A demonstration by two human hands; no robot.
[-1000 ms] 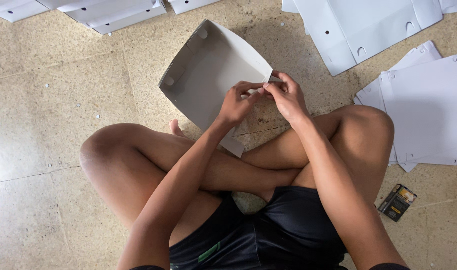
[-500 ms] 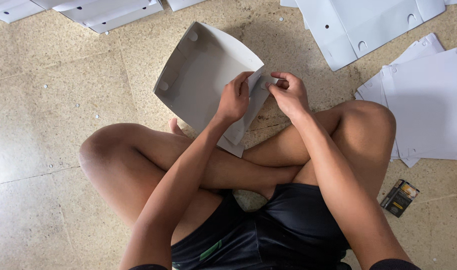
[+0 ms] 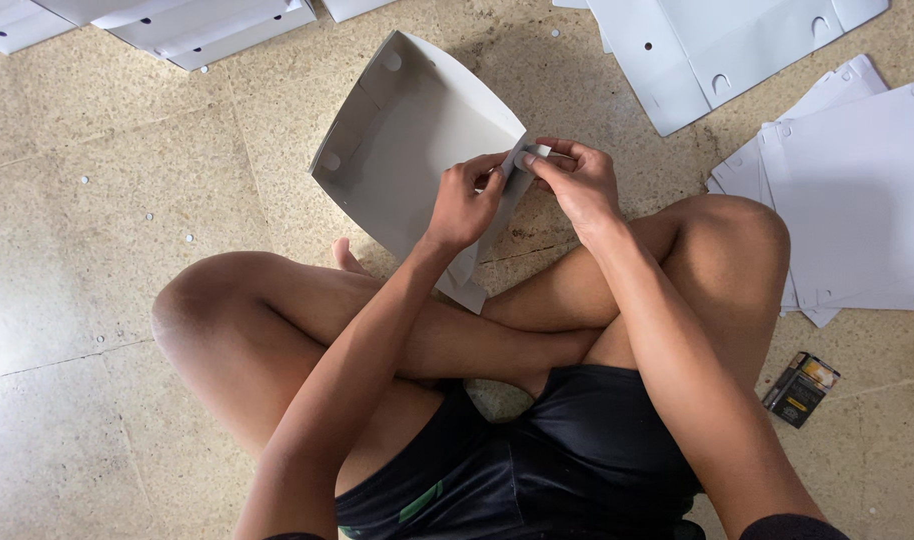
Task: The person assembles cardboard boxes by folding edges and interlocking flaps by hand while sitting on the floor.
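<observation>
Speckled beige stone floor [image 3: 97, 420] lies under crossed legs. Left hand [image 3: 465, 205] and right hand [image 3: 577, 185] pinch 1 edge flap of the grey cardboard tray [image 3: 417, 130], fingers closed. Beyond, white sheets [image 3: 857, 190] run off-frame.

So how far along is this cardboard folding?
Partly done: the grey cardboard sheet already curves up into a tray shape. In hand, the left hand and right hand pinch a flap at its edge. Left: flat sheets lie unfolded on the floor.
</observation>
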